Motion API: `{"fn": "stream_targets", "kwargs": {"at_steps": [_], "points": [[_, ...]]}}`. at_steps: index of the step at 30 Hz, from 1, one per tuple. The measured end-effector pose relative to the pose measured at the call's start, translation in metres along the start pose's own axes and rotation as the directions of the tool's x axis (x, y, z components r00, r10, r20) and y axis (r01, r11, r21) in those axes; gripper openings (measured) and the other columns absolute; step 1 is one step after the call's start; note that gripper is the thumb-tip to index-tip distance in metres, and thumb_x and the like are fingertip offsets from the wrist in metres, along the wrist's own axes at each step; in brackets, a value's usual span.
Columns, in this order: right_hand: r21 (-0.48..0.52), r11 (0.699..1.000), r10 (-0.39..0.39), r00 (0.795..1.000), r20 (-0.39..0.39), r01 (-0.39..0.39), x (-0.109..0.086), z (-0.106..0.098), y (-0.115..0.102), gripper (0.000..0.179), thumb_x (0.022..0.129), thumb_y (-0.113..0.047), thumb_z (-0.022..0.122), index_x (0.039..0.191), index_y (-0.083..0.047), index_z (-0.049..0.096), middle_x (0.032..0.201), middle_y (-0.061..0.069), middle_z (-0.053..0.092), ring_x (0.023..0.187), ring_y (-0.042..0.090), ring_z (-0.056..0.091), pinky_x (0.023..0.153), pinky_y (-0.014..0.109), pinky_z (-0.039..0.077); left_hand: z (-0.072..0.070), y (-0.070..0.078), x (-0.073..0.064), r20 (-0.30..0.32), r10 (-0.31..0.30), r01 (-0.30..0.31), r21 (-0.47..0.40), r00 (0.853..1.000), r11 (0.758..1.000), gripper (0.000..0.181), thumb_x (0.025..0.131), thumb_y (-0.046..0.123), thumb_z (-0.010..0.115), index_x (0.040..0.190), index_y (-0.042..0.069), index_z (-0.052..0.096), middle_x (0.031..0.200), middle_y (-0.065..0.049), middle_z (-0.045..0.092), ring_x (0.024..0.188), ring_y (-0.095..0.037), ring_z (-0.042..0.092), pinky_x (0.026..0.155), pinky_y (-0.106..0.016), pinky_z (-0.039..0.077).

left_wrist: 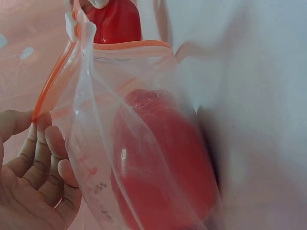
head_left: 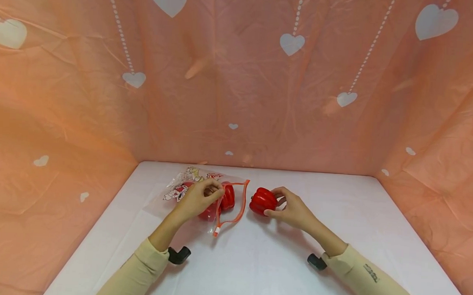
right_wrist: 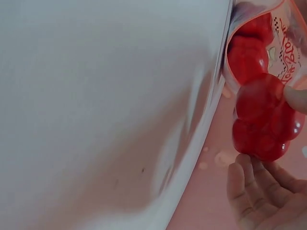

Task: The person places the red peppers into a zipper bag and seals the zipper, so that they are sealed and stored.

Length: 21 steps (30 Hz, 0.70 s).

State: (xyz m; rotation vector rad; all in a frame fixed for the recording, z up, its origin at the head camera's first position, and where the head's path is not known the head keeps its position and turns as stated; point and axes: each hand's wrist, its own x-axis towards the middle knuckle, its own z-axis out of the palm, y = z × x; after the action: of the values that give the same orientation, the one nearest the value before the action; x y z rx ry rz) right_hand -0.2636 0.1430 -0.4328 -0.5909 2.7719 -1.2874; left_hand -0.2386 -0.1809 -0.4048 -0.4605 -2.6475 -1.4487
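Note:
A clear zip bag (head_left: 158,203) with an orange zip edge and printed figures lies on the table, its mouth spread toward the right. My left hand (head_left: 199,199) pinches the orange edge between thumb and fingertips, as the left wrist view shows. Inside the bag are red bell peppers (left_wrist: 160,163), partly veiled by the plastic. Just outside the mouth, my right hand (head_left: 293,210) grips another red bell pepper (head_left: 263,201) between thumb and fingers. In the right wrist view this held bell pepper (right_wrist: 264,120) is seen from its lobed end, in front of the bag's opening.
A white table (head_left: 255,271) spreads beneath both hands. Orange cloth (head_left: 254,100) with white hearts encloses the back and sides. Dark wrist-camera pieces (head_left: 179,255) sit by the forearms. A white slider (head_left: 217,230) is at the near end of the orange zip.

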Motion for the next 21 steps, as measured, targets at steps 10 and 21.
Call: {"fn": "stream_targets", "kwargs": {"at_steps": [10, 21], "points": [[-0.010, 0.999, 0.040, 0.999, 0.012, -0.039, -0.002, 0.010, -0.008, 0.061, 0.084, -0.024, 0.093, 0.133, -0.005, 0.063, 0.124, 0.012, 0.069, 0.093, 0.020, 0.068, 0.073, 0.034, 0.055, 0.000, 0.001, 0.000, -0.003, 0.001, -0.001, -0.003, 1.000, 1.000, 0.008, 0.103, 0.017, 0.074, 0.108, 0.011, 0.073, 0.093, -0.001, 0.072, 0.089, -0.018, 0.064, 0.077, -0.032, 0.054], [0.132, 0.987, 0.082, 0.994, 0.073, -0.091, -0.001, 0.026, -0.021, 0.063, 0.084, -0.020, 0.093, 0.135, -0.002, 0.061, 0.125, 0.013, 0.066, 0.085, 0.017, 0.070, 0.067, 0.033, 0.061, -0.002, 0.002, 0.000, -0.002, -0.006, 0.006, 0.011, 1.000, 1.000, 0.011, 0.103, 0.020, 0.075, 0.110, 0.012, 0.073, 0.096, -0.001, 0.072, 0.090, -0.017, 0.065, 0.079, -0.032, 0.055]]}}
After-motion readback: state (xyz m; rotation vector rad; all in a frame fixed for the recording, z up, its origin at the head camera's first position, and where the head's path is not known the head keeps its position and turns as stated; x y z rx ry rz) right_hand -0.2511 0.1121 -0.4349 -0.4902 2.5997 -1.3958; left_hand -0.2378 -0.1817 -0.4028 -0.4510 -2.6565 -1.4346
